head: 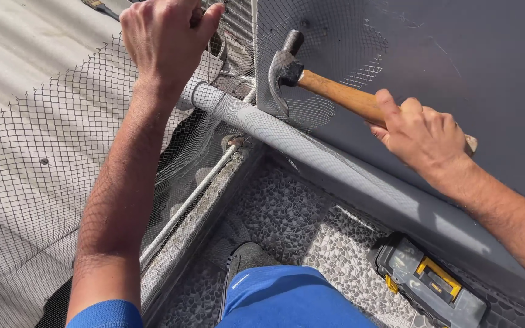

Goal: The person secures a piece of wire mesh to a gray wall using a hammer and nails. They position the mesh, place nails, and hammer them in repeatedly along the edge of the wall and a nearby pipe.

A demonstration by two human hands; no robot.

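Observation:
My right hand (pixel 423 135) grips the wooden handle of a claw hammer (pixel 335 91), whose steel head (pixel 285 64) rests against the dark grey wall. My left hand (pixel 164 36) reaches up at the top of the view, fingers curled and pinching the black mesh netting (pixel 44 146) near the wall corner. The netting drapes over a grey pipe (pixel 287 143) that runs along the wall's base. My blue trouser leg (pixel 287 300) and dark shoe (pixel 247 255) show at the bottom.
A grey and yellow plastic tool case (pixel 429 280) lies on the pebble floor (pixel 287 212) by the wall. A white cable (pixel 183 206) runs along the ledge edge. Corrugated roofing (pixel 13 54) lies beyond the netting at left.

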